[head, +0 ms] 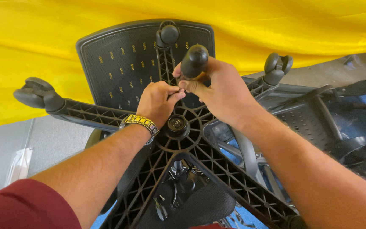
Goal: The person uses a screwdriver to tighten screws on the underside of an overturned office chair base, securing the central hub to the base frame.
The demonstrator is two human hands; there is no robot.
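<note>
Chair base [217, 165]: black, ribbed lattice pattern noted on underside of spokes. Castors: black; one held castor [194, 60] glossy black, others matte, e.g. castor at left [37, 94]. Backrest [123, 63]: black mesh w/ small yellow dash marks in regular rows. Backdrop cloth [43, 38]: plain bright yellow. Watch [142, 123] on left wrist: gold-tone links w/ silver edging. Sleeve [26, 205]: dark red, plain. Floor [47, 144]: grey; blue patches seen btwn. spokes.
</note>
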